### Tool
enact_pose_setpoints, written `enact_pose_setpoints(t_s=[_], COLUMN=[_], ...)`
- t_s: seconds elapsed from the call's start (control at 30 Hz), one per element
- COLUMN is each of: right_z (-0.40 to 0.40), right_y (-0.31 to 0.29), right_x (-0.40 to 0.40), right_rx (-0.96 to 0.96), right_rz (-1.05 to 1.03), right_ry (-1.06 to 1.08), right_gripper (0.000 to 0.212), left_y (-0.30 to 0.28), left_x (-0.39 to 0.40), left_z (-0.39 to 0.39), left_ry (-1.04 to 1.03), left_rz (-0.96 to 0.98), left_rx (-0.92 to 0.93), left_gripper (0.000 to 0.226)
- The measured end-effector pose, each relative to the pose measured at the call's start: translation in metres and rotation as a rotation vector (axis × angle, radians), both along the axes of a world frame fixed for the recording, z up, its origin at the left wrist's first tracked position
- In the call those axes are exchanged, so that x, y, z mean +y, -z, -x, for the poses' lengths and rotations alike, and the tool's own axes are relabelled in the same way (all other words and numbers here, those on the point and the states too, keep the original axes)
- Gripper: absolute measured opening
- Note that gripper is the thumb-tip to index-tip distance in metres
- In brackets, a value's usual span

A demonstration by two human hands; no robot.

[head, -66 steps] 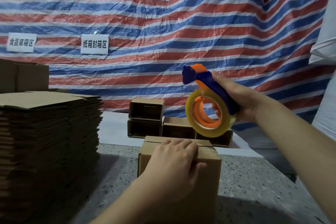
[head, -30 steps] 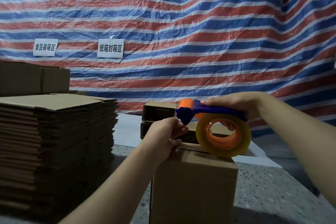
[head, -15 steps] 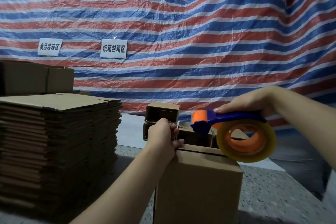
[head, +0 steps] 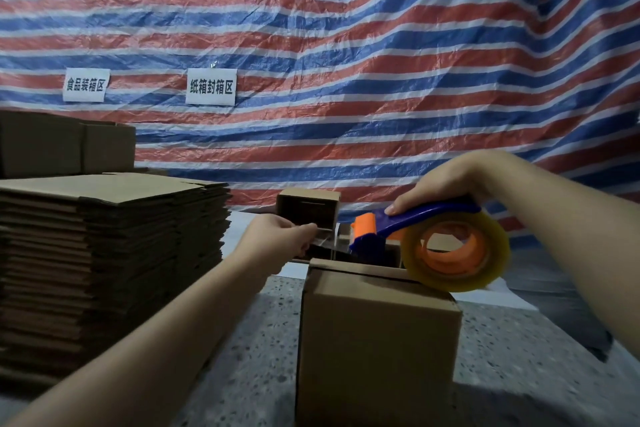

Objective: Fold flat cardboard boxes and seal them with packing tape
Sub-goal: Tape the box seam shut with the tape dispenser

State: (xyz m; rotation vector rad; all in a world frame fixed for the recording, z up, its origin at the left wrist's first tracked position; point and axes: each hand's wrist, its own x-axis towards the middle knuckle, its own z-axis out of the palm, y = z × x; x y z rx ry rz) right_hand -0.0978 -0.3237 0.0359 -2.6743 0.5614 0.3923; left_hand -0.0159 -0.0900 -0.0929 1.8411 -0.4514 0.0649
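Plain brown cardboard box (head: 377, 333) upright on speckled desk (head: 519, 357), right hand (head: 446, 184) grip clenched around blue-orange tape dispenser (head: 415, 222), its clear tape roll (head: 455, 251) touching the box's top right edge, left hand (head: 277, 239) above-left of the box pinching the tape end, flat cardboard stack (head: 110, 253) left of the box.

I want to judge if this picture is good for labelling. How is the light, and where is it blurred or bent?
Head view: the light is dim and even, and the stack of flat cardboard is in shadow; the left hand and right hand are slightly motion-blurred; the tape roll shows soft glare; the wide lens bends the striped tarp toward the edges.
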Motion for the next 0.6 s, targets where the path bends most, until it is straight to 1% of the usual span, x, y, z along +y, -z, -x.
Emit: enact_pose_setpoints(t_s=[0.07, 0.17, 0.27, 0.37, 0.6], right_z=[-0.004, -0.012, -0.02, -0.024, -0.023], right_y=[-0.001, 0.0, 0.002, 0.003, 0.004], right_x=[0.006, 0.013, 0.019, 0.022, 0.024], right_rx=[0.031, 0.066, 0.075, 0.066, 0.07], right_rz=[0.032, 0.079, 0.126, 0.153, 0.167], right_ry=[-0.008, -0.024, -0.033, -0.03, -0.031], right_gripper=[0.083, 0.081, 0.069, 0.064, 0.064], left_y=[0.013, 0.031, 0.041, 0.046, 0.054], left_x=[0.002, 0.004, 0.004, 0.005, 0.004], left_z=[-0.003, -0.004, -0.004, -0.004, -0.006], left_ry=[-0.002, -0.014, -0.007, 0.011, 0.055], left_rz=[-0.015, -0.005, 0.023, 0.063, 0.188], left_rx=[-0.004, 0.012, 0.052, 0.085, 0.261], left_gripper=[0.04, 0.04, 0.042, 0.041, 0.036])
